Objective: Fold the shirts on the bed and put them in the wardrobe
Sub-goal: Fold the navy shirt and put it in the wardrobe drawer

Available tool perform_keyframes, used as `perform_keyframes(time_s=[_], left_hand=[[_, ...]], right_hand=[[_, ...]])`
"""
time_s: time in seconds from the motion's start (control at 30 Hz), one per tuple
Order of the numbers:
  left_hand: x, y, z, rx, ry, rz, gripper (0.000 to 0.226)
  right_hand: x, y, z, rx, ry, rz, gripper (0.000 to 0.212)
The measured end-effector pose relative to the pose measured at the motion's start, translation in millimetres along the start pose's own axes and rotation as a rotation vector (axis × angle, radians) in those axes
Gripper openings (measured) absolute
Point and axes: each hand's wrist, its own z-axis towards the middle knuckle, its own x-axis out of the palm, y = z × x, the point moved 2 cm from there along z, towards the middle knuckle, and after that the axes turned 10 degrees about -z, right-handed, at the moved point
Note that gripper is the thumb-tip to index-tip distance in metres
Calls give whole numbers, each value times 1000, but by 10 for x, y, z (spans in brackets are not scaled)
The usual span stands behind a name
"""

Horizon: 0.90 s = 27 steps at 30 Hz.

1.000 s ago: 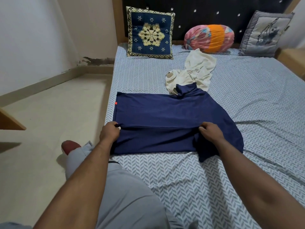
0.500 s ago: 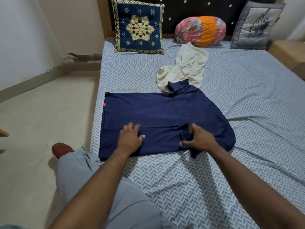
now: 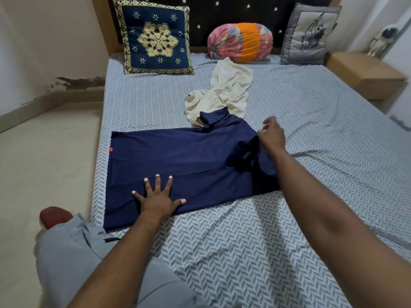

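The bed (image 3: 300, 218), covered by a herringbone sheet, fills most of the view. The navy shirt (image 3: 178, 156) lies partly folded across its near left part, close to the bed's edge. A crumpled cream shirt (image 3: 229, 90) lies just beyond, with a fold of navy cloth overlapping its near end. A blue cushion (image 3: 156, 36) leans against the headboard. The left hand (image 3: 159, 200) presses flat on the navy shirt's near edge, fingers spread. The right hand (image 3: 272, 135) pinches that shirt's bunched right sleeve.

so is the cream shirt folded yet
Not folded: the cream shirt lies crumpled in a heap on the bed, behind the navy shirt.
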Motion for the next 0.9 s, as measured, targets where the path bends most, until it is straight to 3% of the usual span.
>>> perform_keyframes(time_s=[0.07, 0.27, 0.37, 0.5, 0.7, 0.83, 0.9], left_hand=[[10, 21, 6, -7, -12, 1, 97], [61, 131, 23, -9, -77, 0, 99], [86, 257, 2, -45, -140, -14, 93], [67, 459, -49, -144, -206, -49, 91], [-8, 494, -82, -305, -264, -73, 93], [49, 272, -86, -124, -304, 1, 83], [110, 132, -61, -41, -245, -3, 80]], right_hand=[[-80, -143, 96, 65, -55, 44, 34], [149, -969, -288, 116, 473, -123, 22], [212, -1227, -465, 136, 598, -157, 23], [193, -1381, -523, 161, 433, -343, 7], [125, -1140, -638, 159, 41, -192, 12], [330, -1017, -746, 11, 221, -166, 53], [363, -1115, -740, 87, 293, -176, 73]])
